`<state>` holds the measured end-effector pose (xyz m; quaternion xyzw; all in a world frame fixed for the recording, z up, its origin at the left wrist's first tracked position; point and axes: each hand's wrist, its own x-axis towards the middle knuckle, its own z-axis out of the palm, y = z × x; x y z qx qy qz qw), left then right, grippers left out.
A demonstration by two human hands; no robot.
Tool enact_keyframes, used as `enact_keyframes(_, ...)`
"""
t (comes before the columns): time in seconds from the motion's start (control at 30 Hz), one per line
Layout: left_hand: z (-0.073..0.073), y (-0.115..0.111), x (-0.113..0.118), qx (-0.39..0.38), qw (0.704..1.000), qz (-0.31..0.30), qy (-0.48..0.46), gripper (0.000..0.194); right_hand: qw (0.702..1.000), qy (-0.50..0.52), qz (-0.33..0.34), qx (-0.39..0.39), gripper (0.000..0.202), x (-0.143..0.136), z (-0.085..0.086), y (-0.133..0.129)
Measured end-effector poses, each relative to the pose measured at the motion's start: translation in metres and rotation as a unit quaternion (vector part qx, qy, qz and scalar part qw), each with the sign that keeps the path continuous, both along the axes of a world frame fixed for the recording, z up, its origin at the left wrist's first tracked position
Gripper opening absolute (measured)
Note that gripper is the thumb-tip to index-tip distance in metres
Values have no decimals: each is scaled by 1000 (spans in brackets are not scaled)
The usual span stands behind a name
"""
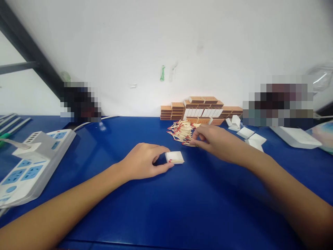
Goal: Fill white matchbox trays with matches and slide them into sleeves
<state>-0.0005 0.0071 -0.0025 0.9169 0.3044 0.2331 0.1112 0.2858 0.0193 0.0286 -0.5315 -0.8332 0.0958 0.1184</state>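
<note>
A small white matchbox tray (174,156) lies on the blue table, with a few red-headed matches along its near side. My left hand (145,160) grips the tray from the left, thumb at the near edge and index finger at the far edge. Behind it is a loose pile of matches (182,131) with red heads. At the pile's right side my right hand (214,140) is closed in a pinch on matches; its fingertips partly hide how many.
Matchboxes (203,104) are stacked against the wall behind the pile. White empty trays (246,132) lie scattered to the right, near a larger white container (298,137). A power strip (33,170) with a plugged-in adapter occupies the left side of the blue table (161,211).
</note>
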Motion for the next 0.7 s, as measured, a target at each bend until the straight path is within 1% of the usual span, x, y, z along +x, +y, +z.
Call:
enact_keyframes(0.17,-1,0,1,-8,1000,-8,2,31,995,78,59,-12,22,-25,6,-16)
enact_keyframes(0.3,-2,0,1,-3,1000,-12,-2,31,991,84,85,-57,21,-40,1,-24)
enact_keyframes(0.43,-1,0,1,-13,1000,-6,0,30,989,70,93,-89,22,-41,-3,-24)
enact_keyframes(0.6,-2,0,1,-16,1000,-8,2,31,990,64,99,-74,13,-34,-3,-23)
enact_keyframes(0.7,-2,0,1,-15,1000,-7,2,31,991,53,96,-75,14,-33,-3,-23)
